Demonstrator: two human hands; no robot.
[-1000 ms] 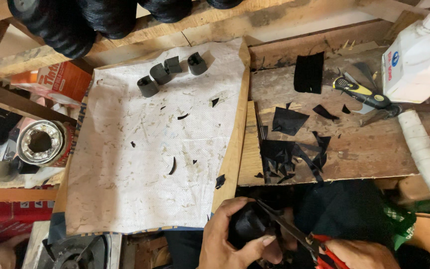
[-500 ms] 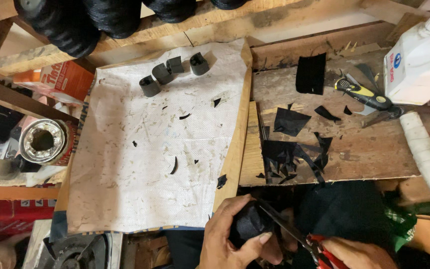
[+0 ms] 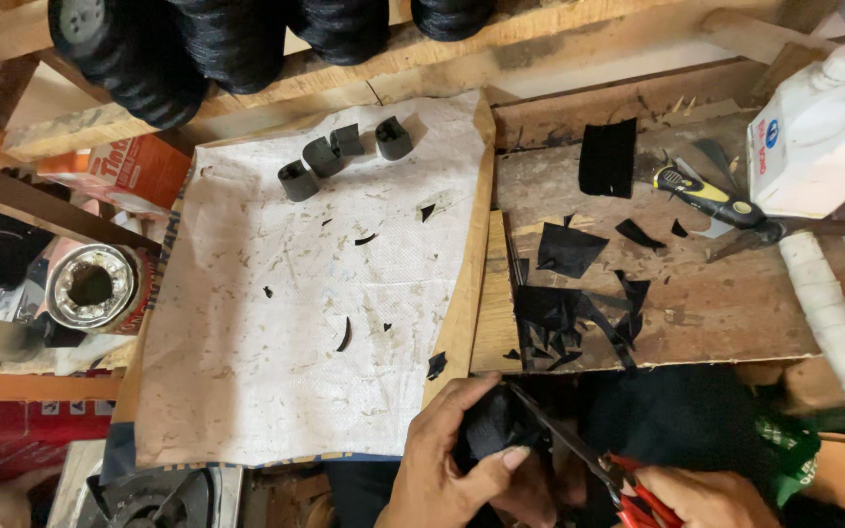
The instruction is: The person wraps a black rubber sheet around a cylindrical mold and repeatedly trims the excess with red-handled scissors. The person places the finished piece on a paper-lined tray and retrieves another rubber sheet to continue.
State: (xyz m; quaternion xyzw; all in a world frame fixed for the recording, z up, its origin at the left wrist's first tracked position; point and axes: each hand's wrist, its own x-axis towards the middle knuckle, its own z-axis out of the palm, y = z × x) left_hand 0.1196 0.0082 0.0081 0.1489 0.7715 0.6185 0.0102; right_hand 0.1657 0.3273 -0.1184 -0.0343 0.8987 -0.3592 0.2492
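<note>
Workbench: rough wooden boards point(image 3: 735, 313), white woven sheet point(image 3: 315, 313) at centre.
Left hand point(image 3: 462, 469): grips black rubber piece point(image 3: 491, 425), bottom centre.
Right hand point(image 3: 701, 494): closed around red-handled scissors point(image 3: 589, 455), blades touching the piece.
Scraps: black offcuts point(image 3: 564, 318) right of the sheet.

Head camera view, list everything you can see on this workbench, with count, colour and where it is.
white sheet: one, spotted white, covering the left of the bench
small moulded pieces: four, dark grey, top of the sheet
black scraps: many, black, on the wooden board at the right and scattered on the sheet
black rectangle: one, upper part of the board
yellow-handled tool: one, yellow and black, right of the rectangle
white jug: one, top right
white wrapped handle: one, right edge
black wheels: several, top shelf
metal ring: one, silver, left edge
black piece: one, in the left hand
scissors: one, red-handled, in the right hand
left hand: bottom centre
right hand: bottom right
</note>
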